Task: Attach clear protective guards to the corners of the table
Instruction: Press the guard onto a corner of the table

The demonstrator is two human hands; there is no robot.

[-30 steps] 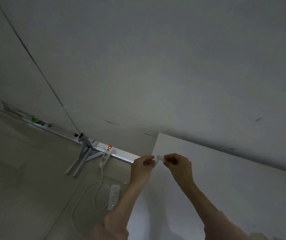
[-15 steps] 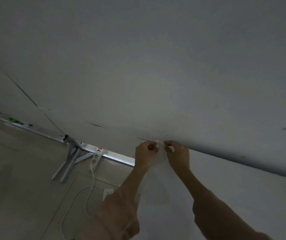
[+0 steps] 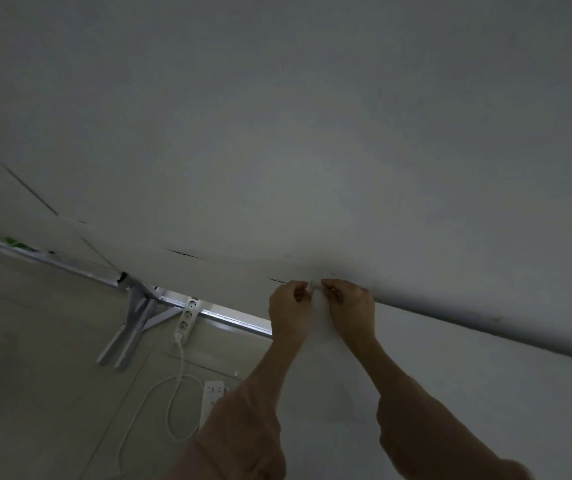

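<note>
Left to right: floor [image 3: 35,393] at the left carries a metal frame leg [image 3: 128,327], a power strip [image 3: 187,315] leaning on the rail, its cord [image 3: 177,393] looping down, and a second strip [image 3: 213,396] nearer the camera, partly hidden by the left sleeve. Then the left hand [image 3: 289,311], the guard [image 3: 313,285] and the right hand [image 3: 348,306], all at the far-left corner of the white counter [image 3: 468,393], right up against the wall [image 3: 312,133]. What changed: a second ago both hands held the guard just short of the corner, over the counter top; half a second ago they had reached the corner; now they sit tight on it, with the guard between the two sets of fingers at the corner tip. Left fingers are curled closed and pinching the guard's left side; right fingers are closed on its right side. The guard shows only as a small pale blob, so I can't tell whether it is fully seated or whether the adhesive has made contact. My read: positioning is done and this is the press-on step for this corner. Next it needs firm pressure on both faces, then release. Risk: seating it skewed, since the wall leaves little room on the far side. The other corners are out of view, so overall progress is unknown.
</note>
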